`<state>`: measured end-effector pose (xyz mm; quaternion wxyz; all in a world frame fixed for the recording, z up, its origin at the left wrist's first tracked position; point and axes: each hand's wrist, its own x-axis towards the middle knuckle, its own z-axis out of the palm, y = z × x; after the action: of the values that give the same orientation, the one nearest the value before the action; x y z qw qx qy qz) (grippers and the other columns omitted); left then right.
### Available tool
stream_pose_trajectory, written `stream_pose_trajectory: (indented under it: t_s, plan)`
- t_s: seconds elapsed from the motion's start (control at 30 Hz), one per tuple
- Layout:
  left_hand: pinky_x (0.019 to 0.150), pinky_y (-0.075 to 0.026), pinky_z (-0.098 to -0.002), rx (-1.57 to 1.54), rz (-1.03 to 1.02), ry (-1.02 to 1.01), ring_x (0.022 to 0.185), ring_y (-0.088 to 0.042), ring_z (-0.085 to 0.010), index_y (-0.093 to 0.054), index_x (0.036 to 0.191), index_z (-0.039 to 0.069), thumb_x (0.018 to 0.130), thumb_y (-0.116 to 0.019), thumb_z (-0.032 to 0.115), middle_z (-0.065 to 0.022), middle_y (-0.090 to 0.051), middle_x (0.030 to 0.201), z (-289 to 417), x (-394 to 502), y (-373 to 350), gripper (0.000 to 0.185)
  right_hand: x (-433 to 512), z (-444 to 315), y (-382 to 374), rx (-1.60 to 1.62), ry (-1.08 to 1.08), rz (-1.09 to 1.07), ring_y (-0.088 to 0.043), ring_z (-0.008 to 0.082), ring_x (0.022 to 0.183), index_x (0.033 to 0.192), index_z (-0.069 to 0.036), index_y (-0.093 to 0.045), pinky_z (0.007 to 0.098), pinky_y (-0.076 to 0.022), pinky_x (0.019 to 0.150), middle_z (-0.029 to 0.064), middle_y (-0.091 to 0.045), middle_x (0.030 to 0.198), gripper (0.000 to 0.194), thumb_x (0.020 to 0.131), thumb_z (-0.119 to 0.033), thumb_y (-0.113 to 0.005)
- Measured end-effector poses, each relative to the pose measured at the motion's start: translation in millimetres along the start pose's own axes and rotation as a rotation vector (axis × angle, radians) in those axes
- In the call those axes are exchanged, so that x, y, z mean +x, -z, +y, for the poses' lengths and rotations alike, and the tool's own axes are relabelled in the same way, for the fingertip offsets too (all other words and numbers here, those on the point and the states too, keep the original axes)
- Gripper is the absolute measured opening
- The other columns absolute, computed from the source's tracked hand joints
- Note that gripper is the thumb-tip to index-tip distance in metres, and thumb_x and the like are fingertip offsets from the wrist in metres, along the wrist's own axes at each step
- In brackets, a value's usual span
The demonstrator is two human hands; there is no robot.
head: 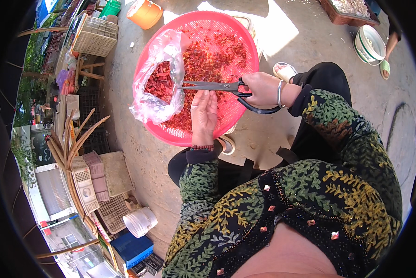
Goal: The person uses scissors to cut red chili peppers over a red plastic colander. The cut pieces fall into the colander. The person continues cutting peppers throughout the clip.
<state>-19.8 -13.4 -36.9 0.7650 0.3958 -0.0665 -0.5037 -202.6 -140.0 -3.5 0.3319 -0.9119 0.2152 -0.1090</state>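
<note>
In my right hand (263, 89) are black-handled scissors (225, 86), their blades slightly apart and pointing left across a round pink plastic sieve basket (253, 59). My left hand (204, 114) is just below the blades, palm up, fingertips together close to the metal; whether a small piece is between them I cannot tell. Cut dried red chili pieces (208, 55) are spread over the basket's mesh. On its left side lies an open clear plastic bag (175, 45) holding whole or larger dried red chilies (159, 81). The blade tips reach the bag's right edge.
An orange bucket (145, 14) stands beyond the basket. Plastic crates (95, 36), a white bucket (140, 221) and a blue box (133, 246) line the left side. At upper right are a white pail (369, 45), a brown crate (346, 17) and another person's foot (385, 69).
</note>
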Motion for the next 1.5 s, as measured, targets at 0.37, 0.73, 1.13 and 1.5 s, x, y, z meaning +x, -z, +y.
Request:
stream_pose_trajectory:
  t_s: [0.37,0.73,1.13,1.5]
  plan:
    - [0.085,-0.052,-0.0247,-0.112,0.031,-0.071,0.095,-0.061,-0.0143,-0.057,0.114,0.005,0.086,-0.059,0.0,-0.0059,-0.063,0.105,20.4,-0.6,1.6,0.028,-5.0,8.6,6.6,-0.075,0.161,0.1,-0.056,0.0357,0.088,0.086,0.004,-0.052,0.0397,-0.0456,0.08,0.0209,-0.056,0.086,0.074,0.063,-0.064,-0.07]
    - [0.085,-0.052,-0.0249,-0.144,0.016,-0.145,0.092,-0.061,-0.0132,-0.058,0.107,0.005,0.085,-0.059,-0.002,-0.005,-0.063,0.102,14.5,5.1,3.7,0.023,-6.7,8.9,14.9,-0.098,0.24,0.149,-0.056,0.0352,0.089,0.089,0.005,-0.053,0.0392,-0.0454,0.081,0.0205,-0.056,0.088,0.072,0.061,-0.058,-0.074]
    - [0.084,-0.052,-0.0258,-0.135,-0.006,-0.107,0.091,-0.062,-0.0137,-0.057,0.107,0.005,0.087,-0.058,0.0,-0.0055,-0.063,0.101,10.8,3.4,4.9,0.021,-2.8,3.9,5.7,-0.056,0.238,0.156,-0.057,0.0358,0.087,0.087,0.006,-0.053,0.0388,-0.0464,0.079,0.0212,-0.057,0.086,0.068,0.063,-0.055,-0.073]
    - [0.082,-0.053,-0.0272,-0.028,0.001,0.005,0.09,-0.063,-0.0167,-0.058,0.102,0.002,0.085,-0.06,-0.001,-0.0088,-0.064,0.098,-2.3,-4.2,-7.9,0.017,2.5,4.8,-0.2,-0.122,0.17,0.132,-0.057,0.0354,0.087,0.086,0.005,-0.05,0.0395,-0.047,0.079,0.0215,-0.055,0.087,0.051,0.065,-0.036,-0.071]
